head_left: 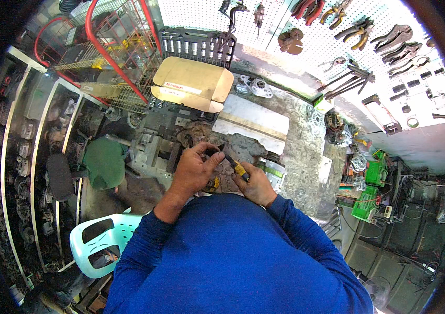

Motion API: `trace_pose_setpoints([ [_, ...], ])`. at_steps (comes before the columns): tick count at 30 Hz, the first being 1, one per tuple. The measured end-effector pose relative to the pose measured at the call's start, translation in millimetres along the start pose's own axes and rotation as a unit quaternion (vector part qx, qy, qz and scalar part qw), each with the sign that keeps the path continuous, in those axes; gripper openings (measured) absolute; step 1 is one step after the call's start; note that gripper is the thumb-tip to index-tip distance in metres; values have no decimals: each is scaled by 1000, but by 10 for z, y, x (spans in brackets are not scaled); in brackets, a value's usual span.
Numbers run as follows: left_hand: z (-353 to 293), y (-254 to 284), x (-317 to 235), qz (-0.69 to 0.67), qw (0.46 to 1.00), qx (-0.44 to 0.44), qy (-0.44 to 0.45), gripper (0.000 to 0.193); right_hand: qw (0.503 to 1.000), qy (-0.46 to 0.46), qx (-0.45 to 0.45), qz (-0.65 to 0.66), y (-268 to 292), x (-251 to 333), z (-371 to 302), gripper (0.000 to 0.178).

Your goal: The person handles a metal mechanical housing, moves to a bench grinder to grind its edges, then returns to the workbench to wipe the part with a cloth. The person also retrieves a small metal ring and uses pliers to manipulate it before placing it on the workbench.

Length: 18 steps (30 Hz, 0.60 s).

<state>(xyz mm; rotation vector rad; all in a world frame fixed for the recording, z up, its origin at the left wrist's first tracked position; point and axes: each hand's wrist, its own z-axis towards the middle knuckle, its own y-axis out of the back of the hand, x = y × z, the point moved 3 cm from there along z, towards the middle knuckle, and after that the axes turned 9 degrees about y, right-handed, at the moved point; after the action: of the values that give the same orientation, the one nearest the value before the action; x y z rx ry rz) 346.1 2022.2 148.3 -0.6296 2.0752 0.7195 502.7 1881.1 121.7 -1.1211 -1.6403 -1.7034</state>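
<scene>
My left hand (193, 168) is closed, thumb and fingers pinched on a small dark part that they mostly cover. In my right hand (258, 186) is a yellow-and-black hand tool (240, 171), its dark end pointing up and left to the left hand's fingertips. Its exact kind is too small to make out. Both hands are close together above the front of a worn, stained workbench (306, 178). Beneath them lies a crumpled brown cloth (243, 144). A yellow-and-black object (212, 184) shows partly below the left hand.
A metal vise (151, 152) stands left of my hands. Behind are a flattened cardboard piece (193, 81), a socket set (196, 46) and a white sheet (251, 123). Pliers (358, 32) hang on the pegboard. Green boxes (366, 201) sit right; a turquoise chair (94, 246) stands left.
</scene>
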Motion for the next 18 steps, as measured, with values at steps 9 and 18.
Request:
trace_pose_setpoints([
  [9, -30, -40, -104, -70, 995, 35, -57, 27, 999, -40, 9, 16, 2, -87, -110, 26],
  [18, 14, -40, -103, -24, 996, 49, -71, 25, 997, -64, 28, 21, 54, -103, -90, 31],
])
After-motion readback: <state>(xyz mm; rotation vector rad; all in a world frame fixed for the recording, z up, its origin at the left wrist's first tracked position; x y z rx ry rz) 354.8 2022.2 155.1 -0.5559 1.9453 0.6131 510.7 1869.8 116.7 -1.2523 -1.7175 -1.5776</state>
